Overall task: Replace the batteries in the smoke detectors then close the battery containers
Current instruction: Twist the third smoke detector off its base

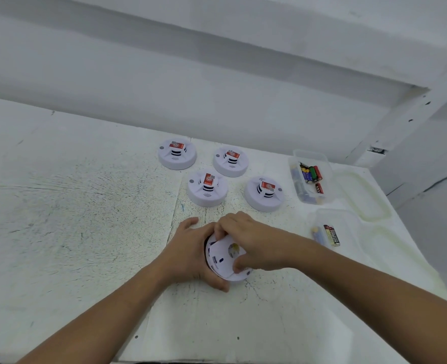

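Table point(73, 206): white, scuffed, speckled with dark marks. A plain white wall point(217, 74) rises behind it.

Held detector point(225, 258): near the middle of the table, tipped up with its flat underside toward you. Your left hand point(188, 256) cups its left rim, fingers curled round it. Your right hand point(251, 245) pinches the back plate, thumb on the near edge, fingers on the far edge.

Your hands hide much of the held detector; cannot tell whether it touches the table or whether its battery bay is closed.

Beyond the held detector: four detectors point(207, 188), dome up, each with a red label.

Beyond and right of it: far tub point(309, 153), clear, holding mixed batteries point(310, 173).

Directly right of it: near tub point(348, 219), clear, holding two batteries point(331, 235), labels blurred
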Available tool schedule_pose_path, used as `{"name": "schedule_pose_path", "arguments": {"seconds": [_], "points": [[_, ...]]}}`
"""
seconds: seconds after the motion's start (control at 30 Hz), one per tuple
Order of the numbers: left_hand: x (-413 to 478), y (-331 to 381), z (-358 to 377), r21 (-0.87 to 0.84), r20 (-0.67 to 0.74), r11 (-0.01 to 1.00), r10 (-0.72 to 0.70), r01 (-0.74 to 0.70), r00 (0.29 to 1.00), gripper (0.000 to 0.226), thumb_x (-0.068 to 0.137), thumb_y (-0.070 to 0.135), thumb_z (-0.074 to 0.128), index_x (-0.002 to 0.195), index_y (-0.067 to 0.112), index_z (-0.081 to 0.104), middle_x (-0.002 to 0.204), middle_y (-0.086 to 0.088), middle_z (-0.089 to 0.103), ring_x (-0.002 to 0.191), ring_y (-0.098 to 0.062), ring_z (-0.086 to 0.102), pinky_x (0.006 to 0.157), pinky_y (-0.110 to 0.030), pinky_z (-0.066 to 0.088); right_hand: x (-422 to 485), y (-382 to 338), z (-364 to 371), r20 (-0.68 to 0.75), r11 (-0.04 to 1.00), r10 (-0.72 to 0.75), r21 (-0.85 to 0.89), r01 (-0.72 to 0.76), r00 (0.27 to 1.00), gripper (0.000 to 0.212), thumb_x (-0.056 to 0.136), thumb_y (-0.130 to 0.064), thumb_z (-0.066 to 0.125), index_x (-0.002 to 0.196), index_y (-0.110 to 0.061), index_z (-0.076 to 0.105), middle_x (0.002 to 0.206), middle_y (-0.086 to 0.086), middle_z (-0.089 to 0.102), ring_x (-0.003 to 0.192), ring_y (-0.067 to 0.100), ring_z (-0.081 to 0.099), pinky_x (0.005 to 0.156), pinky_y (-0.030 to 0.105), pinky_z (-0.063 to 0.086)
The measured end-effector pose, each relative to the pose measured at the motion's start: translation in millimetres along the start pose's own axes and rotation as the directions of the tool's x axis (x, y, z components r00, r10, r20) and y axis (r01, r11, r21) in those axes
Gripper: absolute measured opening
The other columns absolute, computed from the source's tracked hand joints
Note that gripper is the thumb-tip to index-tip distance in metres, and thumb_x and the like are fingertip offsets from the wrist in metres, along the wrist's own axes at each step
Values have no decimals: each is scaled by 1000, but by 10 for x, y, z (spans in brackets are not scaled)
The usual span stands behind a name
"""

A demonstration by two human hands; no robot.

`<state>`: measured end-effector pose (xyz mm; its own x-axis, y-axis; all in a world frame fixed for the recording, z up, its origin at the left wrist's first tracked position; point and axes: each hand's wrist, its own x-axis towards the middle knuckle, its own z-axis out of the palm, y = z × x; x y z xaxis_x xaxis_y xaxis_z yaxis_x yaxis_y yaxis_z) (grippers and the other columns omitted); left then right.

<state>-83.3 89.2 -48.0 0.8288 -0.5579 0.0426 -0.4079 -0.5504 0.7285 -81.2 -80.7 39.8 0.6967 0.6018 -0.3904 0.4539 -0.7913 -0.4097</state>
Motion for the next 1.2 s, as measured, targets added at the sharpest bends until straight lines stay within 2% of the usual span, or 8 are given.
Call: {"name": "schedule_pose_path", "arguments": {"seconds": [0.13,0.23,0.37,0.53,0.7,0.93,1.03,1.2], "points": [[-12,6,4,35,-14,999,-9,9,1000,97,35,67,81,119,33,47,102,36,51,103,18,46,112,-19,3,-131,-7,45,-95,996,59,74,-52,994,44,79,-14,69,106,-27,37,101,-6,45,81,3,36,67,16,30],[-27,32,-15,44,-17,999,-31,31,999,110,31,76,70,128,32,42,109,38,47,106,34,25,112,-19,1,-205,58,64,-225,875,213,477,-83,951,54,74,-15,76,99,-38,33,100,6,53,85,15,59,66,26,51],[-59,103,-53,2,-17,999,-38,38,999,104,31,76,66,125,42,36,108,44,37,102,43,5,108,-11,-3,-234,312,173,-400,601,596,797,-56,697,47,76,-16,77,100,-35,41,101,11,57,88,23,60,69,33,55],[-63,88,-40,48,-9,999,-25,26,1000,119,29,79,70,134,35,37,113,43,35,103,41,8,99,-2,-12,-227,554,501,-540,718,692,585,-378,478,37,83,-19,68,116,-26,52,111,2,38,90,12,42,67,11,32],[-60,86,-19,44,-15,998,-34,35,999,122,27,88,60,135,35,37,114,44,36,105,40,13,104,-8,-8,-193,603,709,-619,727,651,341,-596,439,38,88,-31,59,126,-27,54,119,4,47,111,23,47,90,32,37],[-71,93,-11,53,-24,998,-32,34,999,117,31,85,65,133,37,37,110,46,33,104,40,13,108,-14,-1,-189,570,648,-557,691,681,275,-668,475,37,91,-33,53,128,-27,55,126,4,46,119,23,40,98,36,30],[-72,89,-4,67,-29,997,-26,28,999,112,36,83,66,134,36,37,112,44,35,103,37,17,109,-15,-1,-178,459,579,-643,787,602,380,-486,473,25,90,-21,57,115,-20,62,116,3,49,110,19,46,88,24,36],[-63,50,19,56,-32,998,1,0,999,109,34,89,60,129,38,40,112,39,46,104,27,35,114,-23,7,-151,52,461,-610,932,323,340,-130,723,8,88,-13,60,89,-17,67,85,-5,59,74,0,51,66,6,37]]}}
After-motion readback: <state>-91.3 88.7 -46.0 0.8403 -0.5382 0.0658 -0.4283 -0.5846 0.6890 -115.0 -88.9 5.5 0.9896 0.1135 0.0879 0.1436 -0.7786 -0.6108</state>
